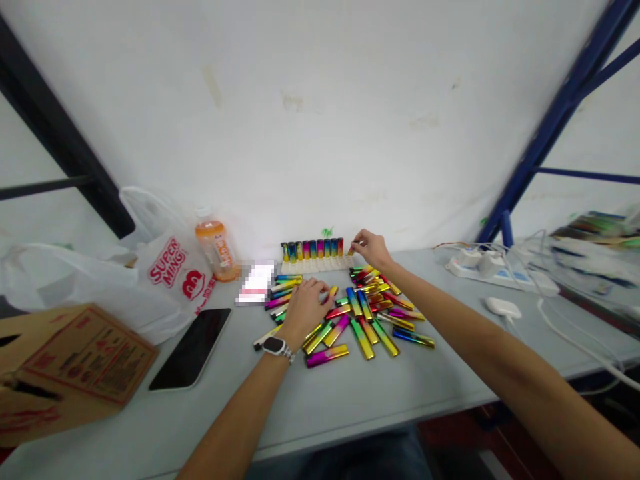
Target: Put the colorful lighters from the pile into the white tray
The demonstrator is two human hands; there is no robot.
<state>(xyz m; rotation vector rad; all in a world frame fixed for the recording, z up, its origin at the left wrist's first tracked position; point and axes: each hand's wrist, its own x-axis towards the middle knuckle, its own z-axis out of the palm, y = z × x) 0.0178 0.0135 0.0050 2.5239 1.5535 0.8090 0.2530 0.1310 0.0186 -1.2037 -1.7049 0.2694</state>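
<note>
Shiny multicoloured lighters point(364, 339) lie in a loose pile on the table. Behind them, against the wall, a white rack point(315, 265) with rows of small holes carries a line of upright lighters point(313, 249) along its back. My right hand point(373, 248) is at the rack's right end, thumb and fingers pinched on a lighter point(352, 249) held nearly upright. Whether its lower end sits in the rack I cannot tell. On the left side of the pile, my left hand point(306, 308) has its fingers curled around a gold-ended lighter point(333, 292), partly hidden by the hand.
To the left stand a cardboard box point(90, 360), a white plastic bag point(155, 280) and an orange drink bottle point(217, 250). A black phone point(193, 350) and a blurred-out bright-screened device point(256, 283) lie flat. At right are a power strip point(505, 273), cables and a white charger point(503, 307).
</note>
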